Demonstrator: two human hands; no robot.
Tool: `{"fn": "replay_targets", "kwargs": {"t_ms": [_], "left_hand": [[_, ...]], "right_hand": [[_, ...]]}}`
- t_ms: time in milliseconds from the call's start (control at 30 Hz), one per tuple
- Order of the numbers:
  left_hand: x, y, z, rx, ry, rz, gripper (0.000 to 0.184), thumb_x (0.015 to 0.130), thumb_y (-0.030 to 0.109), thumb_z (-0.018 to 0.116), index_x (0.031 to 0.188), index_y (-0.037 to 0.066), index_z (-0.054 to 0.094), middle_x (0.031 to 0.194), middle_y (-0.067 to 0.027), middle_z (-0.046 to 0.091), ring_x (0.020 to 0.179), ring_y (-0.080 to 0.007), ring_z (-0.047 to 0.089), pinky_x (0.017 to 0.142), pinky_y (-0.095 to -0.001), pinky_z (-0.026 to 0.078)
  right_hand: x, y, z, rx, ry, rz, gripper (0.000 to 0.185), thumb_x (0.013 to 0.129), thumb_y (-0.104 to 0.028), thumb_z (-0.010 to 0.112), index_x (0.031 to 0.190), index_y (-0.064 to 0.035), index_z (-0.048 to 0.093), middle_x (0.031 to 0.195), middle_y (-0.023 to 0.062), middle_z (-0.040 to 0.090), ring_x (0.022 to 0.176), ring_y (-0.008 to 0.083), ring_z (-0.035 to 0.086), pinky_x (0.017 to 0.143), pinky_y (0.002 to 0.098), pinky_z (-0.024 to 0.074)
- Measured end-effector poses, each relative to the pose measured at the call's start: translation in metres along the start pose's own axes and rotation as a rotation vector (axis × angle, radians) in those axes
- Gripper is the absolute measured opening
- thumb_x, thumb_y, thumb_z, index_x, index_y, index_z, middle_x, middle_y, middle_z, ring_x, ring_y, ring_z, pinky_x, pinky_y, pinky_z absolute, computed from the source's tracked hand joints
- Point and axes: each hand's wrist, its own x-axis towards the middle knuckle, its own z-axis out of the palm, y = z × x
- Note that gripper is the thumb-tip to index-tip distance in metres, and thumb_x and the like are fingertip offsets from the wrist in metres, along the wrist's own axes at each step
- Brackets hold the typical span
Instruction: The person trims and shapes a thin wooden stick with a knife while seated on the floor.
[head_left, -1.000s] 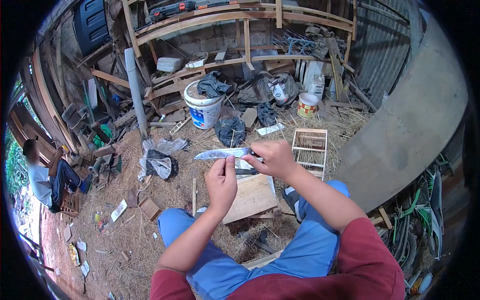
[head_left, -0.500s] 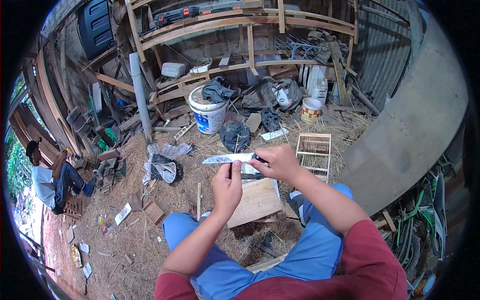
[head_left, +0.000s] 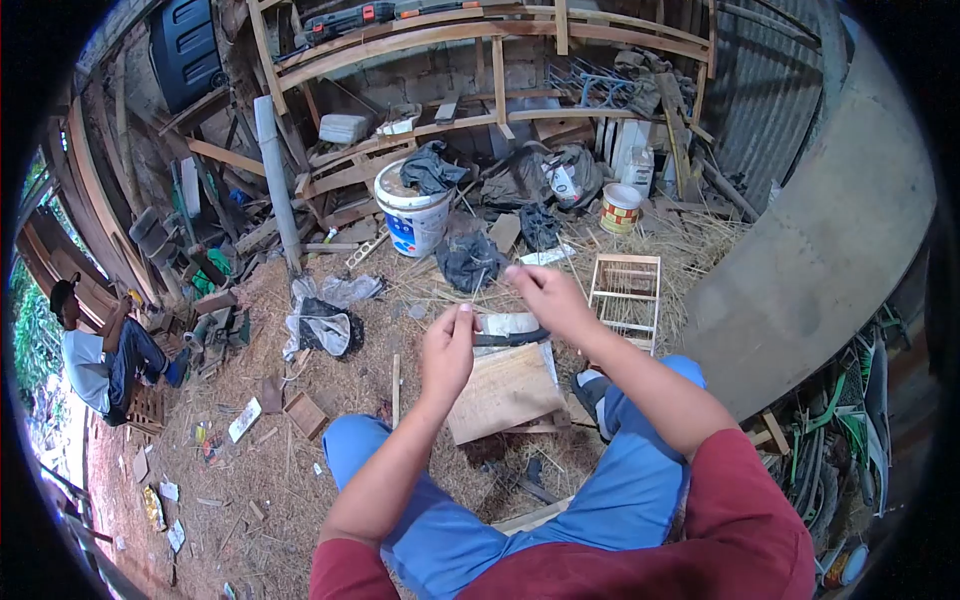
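Right hand (head_left: 549,304) has turned its fingertips upward since half a second ago, and the knife blade that lay flat across both hands doesn't read now, so I can't tell where exactly it is. Right fingers look curled in, left hand (head_left: 446,352) has its thumb up by its bent fingers; can't tell if either one's pinching anything. Just beyond them there's a longish block (head_left: 508,325), whitish on top, dark along the near side, at the far end of a pale wooden board (head_left: 503,398). Farther out: black plastic (head_left: 470,262), then a white bucket (head_left: 414,222).
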Motion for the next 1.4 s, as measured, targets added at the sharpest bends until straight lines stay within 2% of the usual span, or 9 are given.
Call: {"fn": "replay_targets", "kwargs": {"t_ms": [67,200,367,467,500,800,900,1133,1400], "left_hand": [[0.002,-0.017,0.001,-0.126,-0.161,-0.130,0.037,0.107,0.028,0.050,0.079,0.005,0.059,0.068,0.0049,0.047,0.063,-0.0051,0.040,0.058,-0.0241,0.033],[-0.006,-0.023,0.002,-0.093,-0.288,-0.176,0.035,0.107,0.028,0.050,0.083,0.006,0.062,0.067,0.0059,0.047,0.060,-0.0036,0.040,0.053,-0.0223,0.030],[-0.017,-0.019,-0.011,-0.023,-0.357,-0.257,0.029,0.104,0.023,0.053,0.087,0.003,0.063,0.067,0.0023,0.050,0.062,-0.0065,0.045,0.057,-0.0271,0.038],[-0.024,-0.034,-0.020,0.044,-0.315,-0.137,0.025,0.104,0.022,0.054,0.094,0.001,0.064,0.069,0.0009,0.052,0.065,-0.0069,0.047,0.058,-0.0271,0.039],[-0.025,-0.039,-0.023,0.077,-0.333,-0.101,0.019,0.105,0.021,0.052,0.102,0.004,0.062,0.072,0.0061,0.044,0.065,-0.0035,0.039,0.056,-0.0222,0.031],[-0.057,-0.108,-0.047,0.179,-0.302,-0.209,0.017,0.103,0.017,0.053,0.100,0.003,0.063,0.072,0.0019,0.051,0.067,-0.0067,0.045,0.060,-0.0263,0.039],[-0.074,-0.141,-0.052,0.371,-0.261,-0.197,0.017,0.096,0.019,0.059,0.099,0.003,0.065,0.080,-0.0207,0.068,0.071,-0.0363,0.067,0.065,-0.0445,0.051],[-0.123,-0.218,-0.086,0.738,-0.555,-0.335,0.022,0.096,0.028,0.057,0.100,0.009,0.068,0.091,-0.0192,0.071,0.086,-0.0423,0.068,0.077,-0.0525,0.053],[-0.134,-0.247,-0.103,0.779,-0.550,-0.379,0.027,0.095,0.032,0.058,0.100,0.009,0.070,0.100,-0.0215,0.071,0.094,-0.0426,0.067,0.082,-0.0527,0.053]], "right_hand": [[0.012,0.024,0.015,0.593,-0.140,0.234,0.046,0.098,-0.050,0.063,0.089,-0.0049,0.066,0.068,0.0010,0.060,0.064,0.0115,0.057,0.059,0.0324,0.0438],[-0.002,0.006,0.009,0.468,-0.179,0.051,0.033,0.096,-0.037,0.069,0.094,-0.0044,0.065,0.077,-0.0027,0.058,0.070,0.0092,0.049,0.064,0.0300,0.0424],[-0.004,0.007,0.015,0.603,-0.261,0.150,0.026,0.090,-0.026,0.077,0.093,-0.0045,0.063,0.082,-0.0026,0.060,0.077,0.0071,0.049,0.070,0.0268,0.0419],[0.002,0.014,0.019,0.521,-0.231,0.292,0.023,0.091,-0.027,0.075,0.092,-0.0067,0.064,0.082,-0.0042,0.060,0.077,0.0065,0.049,0.071,0.0267,0.0428],[0.003,0.018,0.018,0.519,-0.236,0.296,0.023,0.091,-0.027,0.075,0.092,-0.0067,0.064,0.082,-0.0042,0.060,0.077,0.0065,0.049,0.071,0.0267,0.0428],[-0.022,0.056,0.056,0.266,-0.326,0.535,0.049,0.093,-0.047,0.070,0.106,-0.0010,0.060,0.076,0.0031,0.057,0.070,0.0138,0.053,0.065,0.0325,0.0450],[-0.047,0.102,0.088,0.239,-0.354,0.377,0.042,0.099,-0.044,0.062,0.106,-0.0029,0.058,0.076,0.0044,0.057,0.069,0.0147,0.054,0.062,0.0336,0.0457],[-0.153,0.136,0.155,0.358,-0.441,0.692,0.039,0.108,-0.044,0.042,0.100,-0.0095,0.058,0.070,-0.0027,0.049,0.053,0.0094,0.041,0.049,0.0279,0.0366],[-0.235,0.146,0.226,0.383,-0.358,0.862,0.034,0.108,-0.033,0.043,0.093,-0.0098,0.062,0.069,-0.0007,0.054,0.059,0.0091,0.047,0.055,0.0274,0.0384]]}}
